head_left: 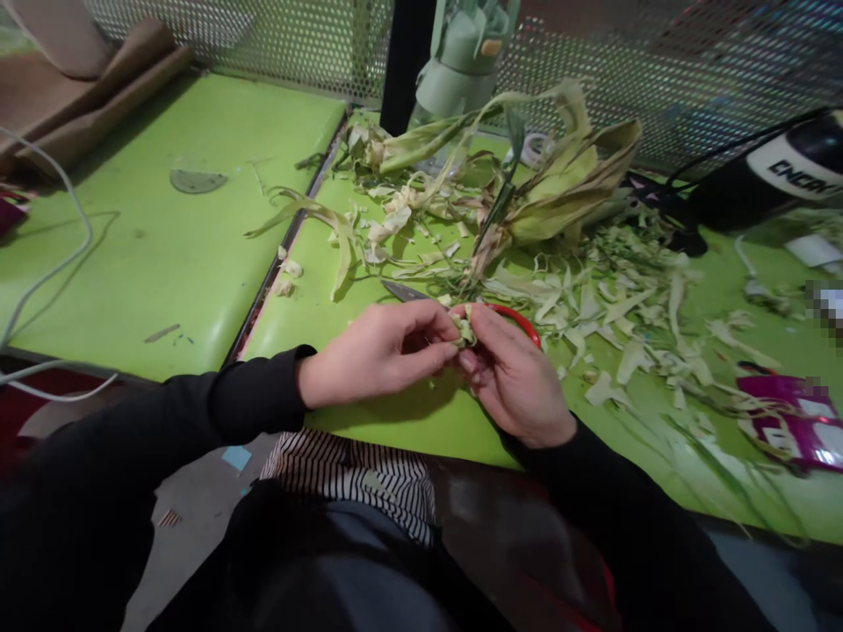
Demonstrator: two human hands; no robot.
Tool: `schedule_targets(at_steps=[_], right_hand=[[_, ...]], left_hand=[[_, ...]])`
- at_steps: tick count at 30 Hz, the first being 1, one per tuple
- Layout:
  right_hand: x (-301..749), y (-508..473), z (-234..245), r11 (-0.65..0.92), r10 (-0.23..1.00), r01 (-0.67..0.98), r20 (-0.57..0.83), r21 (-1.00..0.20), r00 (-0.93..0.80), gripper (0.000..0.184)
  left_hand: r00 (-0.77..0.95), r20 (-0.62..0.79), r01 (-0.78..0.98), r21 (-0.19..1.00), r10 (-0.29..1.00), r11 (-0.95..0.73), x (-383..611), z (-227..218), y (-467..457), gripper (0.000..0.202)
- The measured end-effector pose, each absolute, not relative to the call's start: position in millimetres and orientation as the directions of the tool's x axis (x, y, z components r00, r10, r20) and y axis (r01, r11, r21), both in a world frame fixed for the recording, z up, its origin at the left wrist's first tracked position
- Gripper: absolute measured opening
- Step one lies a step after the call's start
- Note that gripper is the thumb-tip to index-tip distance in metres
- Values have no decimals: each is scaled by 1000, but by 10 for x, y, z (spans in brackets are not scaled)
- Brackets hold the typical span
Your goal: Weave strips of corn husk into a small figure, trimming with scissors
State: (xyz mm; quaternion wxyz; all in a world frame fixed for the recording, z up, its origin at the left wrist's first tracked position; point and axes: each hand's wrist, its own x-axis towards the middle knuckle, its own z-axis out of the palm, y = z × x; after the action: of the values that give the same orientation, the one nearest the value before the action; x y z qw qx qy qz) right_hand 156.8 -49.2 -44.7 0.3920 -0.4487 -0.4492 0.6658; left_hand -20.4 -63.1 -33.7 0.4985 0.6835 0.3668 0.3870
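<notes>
Between my hands is a small curled bundle of pale green corn husk (pixel 466 330). My left hand (pixel 388 349) pinches its left side with thumb and forefinger. From the right, my right hand (pixel 520 373) grips the same bundle, fingers bent around it. Just behind the hands lie scissors with a red handle (pixel 520 319); the blade pokes out above my left hand, and the middle is hidden. Small cut husk pieces (pixel 559 303) are strewn to the right. A larger clump of dried husk leaves (pixel 566 197) stands farther back.
A pale green water bottle (pixel 461 79) stands behind the husks, near the perforated metal screen (pixel 309 44). At right are a dark heat-gun-like tool (pixel 764 175) and a purple packet (pixel 796 421). On the left table lie a half-disc protractor (pixel 198 181) and a white cable (pixel 72 197).
</notes>
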Motion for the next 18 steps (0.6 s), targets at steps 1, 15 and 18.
schedule_targets(at_steps=[1,15,18], right_hand=[[1566,-502,-453,-250,937,-106,-213,-962,-277,30],[1705,-507,-414,423,893,327,327,-845,-308,46],[1747,-485,-382,636,771,442,549,-632,-324,58]], left_hand=[[423,129,51,985,897,-165,-195,-345,-634,8],[407,80,-171,985,910,-10,-242,-372,-577,22],[396,54,-139,990,917,2,-266,-369,-578,22]])
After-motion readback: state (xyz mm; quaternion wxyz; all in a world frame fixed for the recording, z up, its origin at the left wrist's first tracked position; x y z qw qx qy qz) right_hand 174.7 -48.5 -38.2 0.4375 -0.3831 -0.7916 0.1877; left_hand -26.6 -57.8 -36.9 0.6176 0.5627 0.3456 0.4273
